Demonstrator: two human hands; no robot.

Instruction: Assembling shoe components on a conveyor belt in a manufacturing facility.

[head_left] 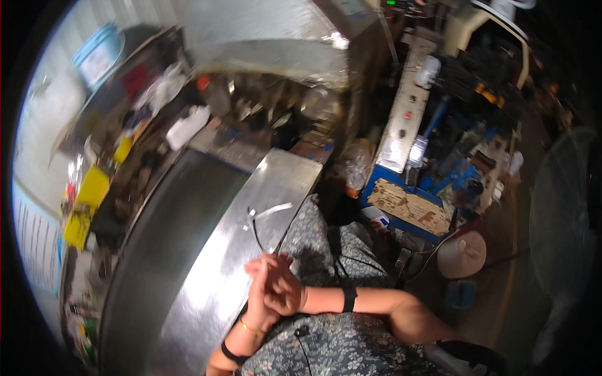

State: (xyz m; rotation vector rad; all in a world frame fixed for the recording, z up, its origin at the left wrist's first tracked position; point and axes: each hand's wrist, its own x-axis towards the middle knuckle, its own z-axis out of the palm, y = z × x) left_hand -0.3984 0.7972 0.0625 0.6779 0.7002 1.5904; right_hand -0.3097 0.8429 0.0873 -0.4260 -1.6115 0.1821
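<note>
My left hand point(257, 293) and my right hand point(287, 294) are pressed together over the near edge of a shiny metal work surface point(204, 276). The fingers of both are closed and slightly blurred, and what lies between them, if anything, is hidden. A thin dark curved strip point(255, 232) reaches from the metal down to the left fingertips; I cannot tell whether it is held. Beside its upper end lies a short white strip point(276, 208), flat on the metal.
Behind the metal top is a dark curved panel point(182, 207). Cluttered shelving at left holds yellow containers point(94, 187), a white bottle point(188, 127) and a light blue bucket point(99, 55). At right are a blue tool tray point(411, 210), a white power strip point(404, 116) and a white tub point(462, 254).
</note>
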